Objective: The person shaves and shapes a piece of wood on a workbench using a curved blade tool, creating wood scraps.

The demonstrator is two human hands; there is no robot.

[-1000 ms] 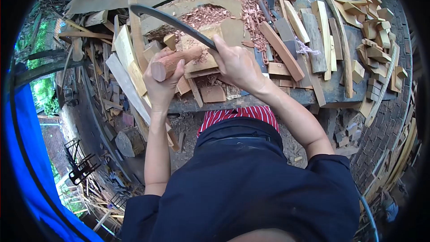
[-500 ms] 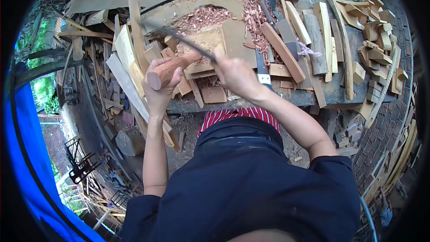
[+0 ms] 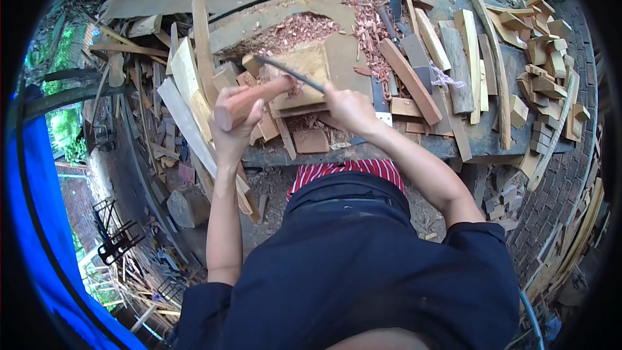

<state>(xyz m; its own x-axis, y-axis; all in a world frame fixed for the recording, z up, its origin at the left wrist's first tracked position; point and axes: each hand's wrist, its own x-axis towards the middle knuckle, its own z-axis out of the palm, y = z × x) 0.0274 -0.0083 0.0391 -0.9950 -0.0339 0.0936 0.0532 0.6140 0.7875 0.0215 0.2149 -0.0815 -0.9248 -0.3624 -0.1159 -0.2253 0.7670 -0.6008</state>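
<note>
My left hand (image 3: 234,135) is wrapped around a reddish, rounded wooden handle blank (image 3: 254,101), its cut end turned toward me. In my right hand (image 3: 353,110) is a long dark file (image 3: 277,65), gripped at its near end. The file slants up and left across the far end of the blank, close over a pale wooden block (image 3: 301,68) on the workbench. My right fingers are curled, so the file's grip end is hidden inside them.
Reddish shavings (image 3: 295,27) cover the bench behind the block. To the right lie a flat blade with a white end (image 3: 383,117), a reddish plank (image 3: 411,81) and several wood strips. Cut wooden blocks (image 3: 547,84) pile up at the far right; long boards (image 3: 191,84) lean on the left.
My right hand has moved slightly right and toward me, and the file's far tip has shifted right and nearer. My left hand keeps the blank in nearly the same place.
</note>
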